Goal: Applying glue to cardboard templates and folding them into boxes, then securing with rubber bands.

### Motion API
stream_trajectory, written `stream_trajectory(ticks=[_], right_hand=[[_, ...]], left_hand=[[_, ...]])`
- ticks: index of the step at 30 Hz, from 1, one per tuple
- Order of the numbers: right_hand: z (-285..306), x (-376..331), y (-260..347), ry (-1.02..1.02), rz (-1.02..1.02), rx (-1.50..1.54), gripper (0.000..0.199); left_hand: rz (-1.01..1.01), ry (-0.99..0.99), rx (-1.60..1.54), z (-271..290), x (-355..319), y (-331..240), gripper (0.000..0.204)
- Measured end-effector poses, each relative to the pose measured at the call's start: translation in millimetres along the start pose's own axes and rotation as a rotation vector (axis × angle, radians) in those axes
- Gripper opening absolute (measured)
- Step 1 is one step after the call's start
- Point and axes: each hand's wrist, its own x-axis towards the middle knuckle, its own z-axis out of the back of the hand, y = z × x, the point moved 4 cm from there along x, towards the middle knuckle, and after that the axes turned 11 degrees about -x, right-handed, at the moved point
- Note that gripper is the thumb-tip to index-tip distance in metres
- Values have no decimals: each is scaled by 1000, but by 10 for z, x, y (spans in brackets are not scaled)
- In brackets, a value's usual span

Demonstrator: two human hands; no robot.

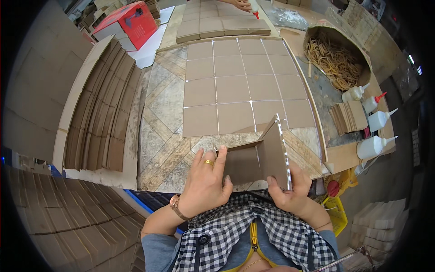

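Close to my body I hold a brown folded cardboard piece [244,163], with one panel standing up on its right. White glue-like streaks run along the edge of that raised panel. My right hand [292,190] grips the panel's lower right edge, thumb on the inner face. My left hand [206,179], wearing a gold ring, is closed on the piece's left edge; part of that grip is hidden. Just beyond lies a grid of flat brown cardboard panels [231,88] on the patterned board [165,122], white lines running along its seams.
Left stands a tray of stacked cardboard pieces [97,113]. A red box [127,25] is behind it. Several glue bottles [371,147], a small cardboard stack [348,118] and a box of rubber bands [335,59] line the right. Another person's hand [242,5] holds a red-tipped bottle at the far side.
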Motion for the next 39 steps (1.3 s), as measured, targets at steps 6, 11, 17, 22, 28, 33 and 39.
stream_trajectory(ticks=[6,11,17,22,28,33,39], right_hand=[[-12,-49,-42,-68,-35,15,48],[12,-151,-165,-81,-278,124,33],[-46,-214,-260,59,-437,123,12],[-29,-230,-307,38,-389,89,12],[-3,-211,-275,63,-362,35,14],[-54,-107,-151,130,-335,13,5],[-108,-50,-86,96,-149,-72,6]], left_hand=[[21,6,8,14,-23,-9,69],[12,-9,-3,12,-30,5,69],[11,-28,-35,-9,-30,5,70],[12,-35,-29,-8,-28,5,71],[19,-34,-18,-16,-34,6,72],[19,-36,-15,-12,-21,-4,71],[14,-39,-11,-12,-14,2,68]])
